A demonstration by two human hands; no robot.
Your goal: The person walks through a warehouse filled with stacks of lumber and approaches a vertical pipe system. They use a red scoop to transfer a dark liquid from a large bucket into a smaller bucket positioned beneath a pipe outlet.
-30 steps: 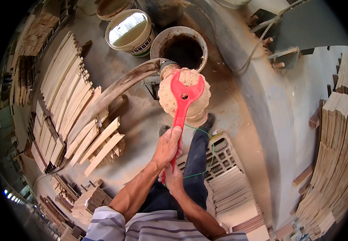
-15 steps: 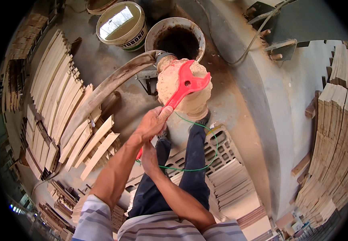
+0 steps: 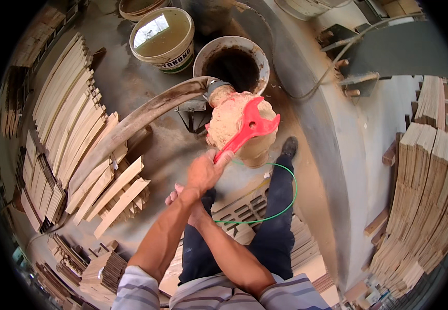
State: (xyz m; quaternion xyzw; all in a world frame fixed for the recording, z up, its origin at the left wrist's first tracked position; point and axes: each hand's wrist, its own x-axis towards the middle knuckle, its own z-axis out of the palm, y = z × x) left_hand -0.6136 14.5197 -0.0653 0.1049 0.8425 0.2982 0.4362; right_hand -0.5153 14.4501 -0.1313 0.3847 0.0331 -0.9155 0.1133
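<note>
My left hand (image 3: 207, 170) is closed around the handle of a red open-ended wrench (image 3: 252, 125). The wrench's forked jaw lies over a rough, tan, dust-caked round body (image 3: 230, 122), with red patches showing at its edges. A thick dusty hose (image 3: 146, 107) joins this body through a dark collar. My right hand (image 3: 183, 197) crosses beneath my left forearm. Its curled fingertips show left of that forearm; what they hold is hidden. A thin green cord (image 3: 291, 199) loops from near my right wrist past my leg to the caked body.
Beyond the body stand a dirty-rimmed bucket (image 3: 231, 42) of dark contents and a white bucket (image 3: 162, 41) of murky liquid. Curved wooden slats (image 3: 69, 98) are stacked left, taller wood stacks (image 3: 420, 196) right. A slotted grey block (image 3: 242, 209) lies between my legs.
My view has shifted, and my legs stand wider apart. My left hand still grips the wrench over the caked body. The red by my right hand no longer shows; its fingertips now do.
</note>
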